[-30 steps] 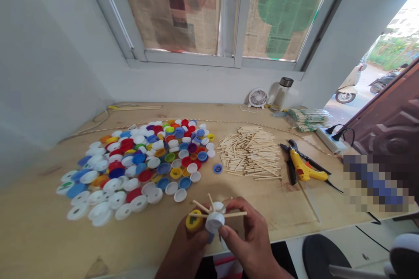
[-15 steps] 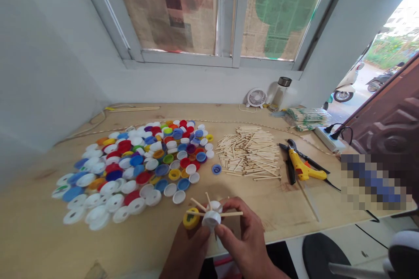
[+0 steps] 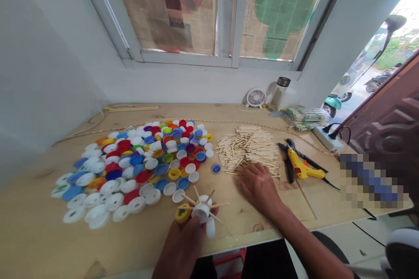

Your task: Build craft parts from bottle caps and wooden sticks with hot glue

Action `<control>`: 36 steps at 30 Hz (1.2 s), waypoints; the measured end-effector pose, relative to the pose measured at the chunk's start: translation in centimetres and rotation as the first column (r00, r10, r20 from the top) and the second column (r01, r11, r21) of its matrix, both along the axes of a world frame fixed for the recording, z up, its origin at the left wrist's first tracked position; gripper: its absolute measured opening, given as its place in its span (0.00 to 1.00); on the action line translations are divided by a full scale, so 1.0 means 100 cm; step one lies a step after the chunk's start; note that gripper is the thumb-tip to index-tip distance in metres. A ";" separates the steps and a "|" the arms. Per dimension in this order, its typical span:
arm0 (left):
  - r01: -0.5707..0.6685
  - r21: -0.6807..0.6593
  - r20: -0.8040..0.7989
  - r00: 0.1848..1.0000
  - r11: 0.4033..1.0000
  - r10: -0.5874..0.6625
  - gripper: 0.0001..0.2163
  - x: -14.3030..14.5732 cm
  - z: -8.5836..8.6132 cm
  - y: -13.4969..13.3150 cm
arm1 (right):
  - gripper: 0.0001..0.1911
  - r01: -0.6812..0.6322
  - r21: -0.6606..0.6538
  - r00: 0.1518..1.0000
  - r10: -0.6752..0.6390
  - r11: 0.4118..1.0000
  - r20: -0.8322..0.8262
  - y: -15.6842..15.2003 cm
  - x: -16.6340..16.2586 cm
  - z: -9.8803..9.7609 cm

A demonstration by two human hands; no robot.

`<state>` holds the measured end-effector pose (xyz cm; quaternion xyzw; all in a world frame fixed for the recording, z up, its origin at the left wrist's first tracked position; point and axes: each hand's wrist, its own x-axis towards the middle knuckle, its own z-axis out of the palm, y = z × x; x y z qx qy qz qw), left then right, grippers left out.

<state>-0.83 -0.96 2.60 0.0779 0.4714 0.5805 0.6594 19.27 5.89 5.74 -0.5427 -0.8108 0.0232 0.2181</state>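
Near the table's front edge, my left hand (image 3: pixel 185 237) grips a white bottle cap assembly (image 3: pixel 200 212). Several thin wooden sticks fan outward from these caps. A yellow cap (image 3: pixel 182 214) is at the assembly's left side, and another white cap (image 3: pixel 211 228) hangs at its lower right. My right hand (image 3: pixel 258 187) lies over the near edge of a pile of short wooden sticks (image 3: pixel 248 144). Its fingertips point down into the sticks and are hidden, so whether they pinch one cannot be seen. A single blue cap (image 3: pixel 216 168) lies left of that hand.
Many loose bottle caps (image 3: pixel 137 160) in mixed colours spread over the left of the table. On the right lie a yellow glue gun (image 3: pixel 299 165), black-handled pliers (image 3: pixel 290 168) and a power strip (image 3: pixel 329 139). A small fan (image 3: pixel 255 97) and a glass bottle (image 3: pixel 279 94) stand behind.
My right hand has left the cap assembly and moved up and right to the stick pile. My left hand, still holding the assembly, has shifted slightly left.
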 end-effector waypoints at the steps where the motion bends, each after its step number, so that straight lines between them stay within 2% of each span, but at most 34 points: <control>1: 0.001 0.001 0.007 1.000 1.000 -0.001 0.18 0.000 0.000 0.000 | 0.03 -0.001 0.001 0.999 0.001 1.000 0.041 0.005 -0.003 -0.001; 8: 0.002 0.041 0.074 0.997 0.999 -0.005 0.16 -0.003 0.006 -0.002 | 0.07 0.020 0.012 0.966 -0.022 1.000 0.256 0.026 -0.015 -0.010; 12: -0.004 0.068 0.133 0.991 0.998 -0.005 0.16 -0.004 0.003 -0.003 | 0.06 0.002 0.021 0.955 -0.008 1.000 0.298 0.028 -0.015 -0.009; 16: 0.016 0.058 0.121 0.992 0.998 -0.023 0.14 -0.005 -0.002 -0.004 | 0.06 -0.038 0.023 0.960 0.030 0.999 0.278 0.018 -0.016 -0.002; 22: 0.019 0.049 0.072 0.997 0.999 -0.023 0.15 -0.003 0.002 -0.001 | 0.05 -0.082 -0.026 0.990 0.085 0.996 0.110 -0.019 -0.005 0.010; 25: 0.043 0.053 0.029 0.999 0.998 -0.045 0.15 -0.002 0.006 0.000 | 0.06 -0.094 -0.071 0.995 0.096 0.993 0.030 -0.036 0.008 0.006; 29: -0.007 0.102 0.032 0.999 0.995 0.004 0.16 0.000 0.009 0.000 | 0.07 -0.084 -0.170 0.986 0.056 0.982 -0.159 -0.049 0.023 0.002; 32: -0.011 0.109 0.022 1.000 0.994 0.009 0.18 0.001 0.004 0.000 | 0.06 -0.069 -0.241 0.957 -0.003 0.968 -0.290 -0.054 0.029 0.010; 36: -0.004 0.074 -0.003 1.000 0.997 0.005 0.22 -0.003 -0.011 0.003 | 0.05 -0.086 -0.270 0.887 -0.050 0.959 -0.458 -0.059 0.027 0.031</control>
